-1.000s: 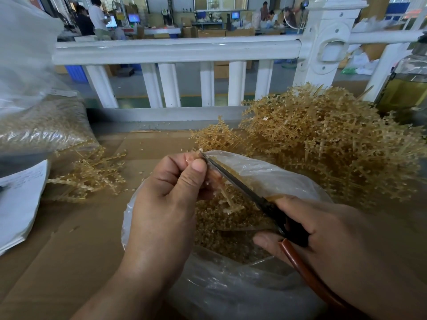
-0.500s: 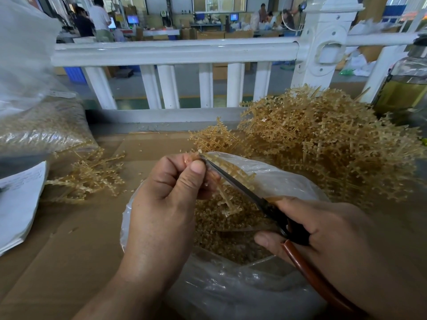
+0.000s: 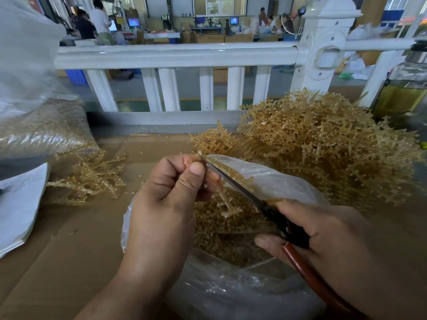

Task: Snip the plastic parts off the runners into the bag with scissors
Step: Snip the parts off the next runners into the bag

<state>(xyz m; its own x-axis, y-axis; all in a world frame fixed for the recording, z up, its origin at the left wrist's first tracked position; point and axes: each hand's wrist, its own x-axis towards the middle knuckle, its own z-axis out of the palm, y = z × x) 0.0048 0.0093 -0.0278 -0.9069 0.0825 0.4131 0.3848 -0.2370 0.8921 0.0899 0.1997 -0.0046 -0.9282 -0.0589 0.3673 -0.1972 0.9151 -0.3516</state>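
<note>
Scissors (image 3: pixel 245 192) sit gripped in right hand (image 3: pixel 328 241), blades closed, tip at left hand (image 3: pixel 166 204), which pinches 1 runner (image 3: pixel 225 199) over open bag (image 3: pixel 231 285) of cut parts (image 3: pixel 221 227). Uncut runner pile (image 3: pixel 323 144) lies far right.

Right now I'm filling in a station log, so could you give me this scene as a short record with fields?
left hand: pinches a runner above the bag
right hand: grips the scissors by the handles
scissors: blade tip up at the left fingertips, crossing the runner
bag: clear plastic, mouth open, holds snipped parts
uncut stock: pile of runners behind the bag, to the right
left side: smaller heap of runners, filled plastic sack, papers
surface: cardboard
</note>
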